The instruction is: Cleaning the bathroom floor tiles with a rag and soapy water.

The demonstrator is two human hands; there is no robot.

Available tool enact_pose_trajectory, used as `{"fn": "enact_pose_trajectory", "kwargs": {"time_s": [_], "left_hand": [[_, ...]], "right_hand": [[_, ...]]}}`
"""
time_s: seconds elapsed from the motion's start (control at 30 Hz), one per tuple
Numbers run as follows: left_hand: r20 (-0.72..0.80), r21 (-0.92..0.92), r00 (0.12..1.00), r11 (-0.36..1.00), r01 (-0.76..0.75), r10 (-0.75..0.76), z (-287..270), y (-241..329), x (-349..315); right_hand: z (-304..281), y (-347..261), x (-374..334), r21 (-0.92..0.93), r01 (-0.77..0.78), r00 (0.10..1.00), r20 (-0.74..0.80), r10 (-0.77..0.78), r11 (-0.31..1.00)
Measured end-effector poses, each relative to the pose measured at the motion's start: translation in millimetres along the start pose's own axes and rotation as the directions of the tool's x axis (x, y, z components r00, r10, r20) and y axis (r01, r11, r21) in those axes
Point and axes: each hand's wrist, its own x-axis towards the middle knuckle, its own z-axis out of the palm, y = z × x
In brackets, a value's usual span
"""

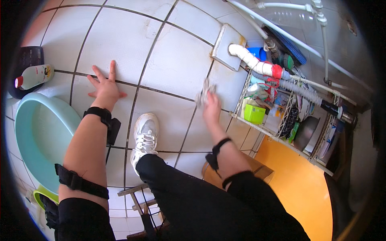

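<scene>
"What's close to you?"
"Your shoe (145, 130), on the tiled floor (173, 60), and the basin (25, 136) to its left."
"Your hands?"
"Apart: your left hand (105, 89) lies palm down, fingers spread; your right hand (212, 107) grips a blurred rag (205, 89) on the tiles."
"Beyond?"
"The rack (273, 137), right of the rag."

The floor (181, 56) is viewed steeply downward through a head-worn fisheye lens, with the left hand (106, 88) and right hand (211, 108) framed nearby and straight edges bent toward the view's rim.
</scene>
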Motion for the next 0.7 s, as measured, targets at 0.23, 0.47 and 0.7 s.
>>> {"fn": "enact_pose_trajectory", "kwargs": {"time_s": [0.23, 0.47, 0.7], "left_hand": [[-0.019, 0.039, 1.000, 0.999, -0.018, 0.018, -6.3, 14.4, -0.2], [0.020, -0.005, 1.000, 1.000, -0.016, 0.016, -8.9, -5.6, -4.0], [-0.009, -0.085, 0.999, 0.995, -0.043, 0.043, -18.6, 20.2, -5.3]], "right_hand": [[-5.4, 23.0, 27.9, -0.162, 0.234, 0.963, -0.098, -0.252, 0.959], [1.8, -14.1, 8.9, -0.126, 0.118, 0.992, -0.018, -0.121, 0.985], [-14.2, 35.9, 54.6, -0.215, 0.196, 0.962, -0.148, -0.230, 0.957]]}}
